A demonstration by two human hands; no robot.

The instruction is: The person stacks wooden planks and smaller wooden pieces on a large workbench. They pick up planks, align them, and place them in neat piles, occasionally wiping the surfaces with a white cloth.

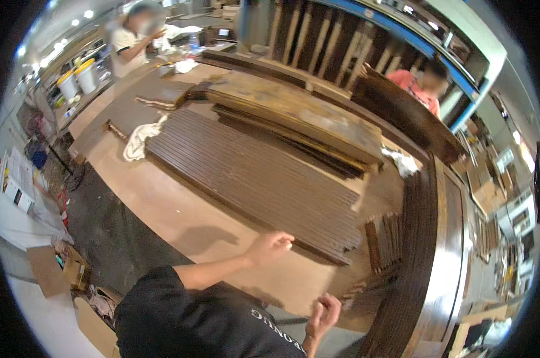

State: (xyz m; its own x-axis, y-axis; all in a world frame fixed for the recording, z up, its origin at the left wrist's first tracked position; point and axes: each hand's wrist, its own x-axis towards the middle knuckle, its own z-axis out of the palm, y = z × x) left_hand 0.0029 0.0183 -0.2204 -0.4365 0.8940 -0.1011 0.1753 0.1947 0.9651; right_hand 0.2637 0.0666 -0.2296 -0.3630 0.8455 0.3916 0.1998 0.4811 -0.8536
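My left hand [271,247] hovers by the near edge of a broad row of dark brown grooved wooden strips [246,173] lying side by side on the table. Its fingers are bent together, with a small pale spot at the tips; what they hold, if anything, is too small to name. Closer to my body, my right hand [325,315] is raised at the table's near edge. Loosely curled, it shows a gap between thumb and fingers and nothing in it. Right of the row lies a bundle of short brown strips [383,241].
Behind the strips rests a thick, stained wooden slab [294,110]. White cloths [141,140] lie at the row's left end. Long dark boards [428,256] border the right side. At far right a co-worker in red [416,86] stands behind a dark panel [401,107]; another person [130,42] is far left.
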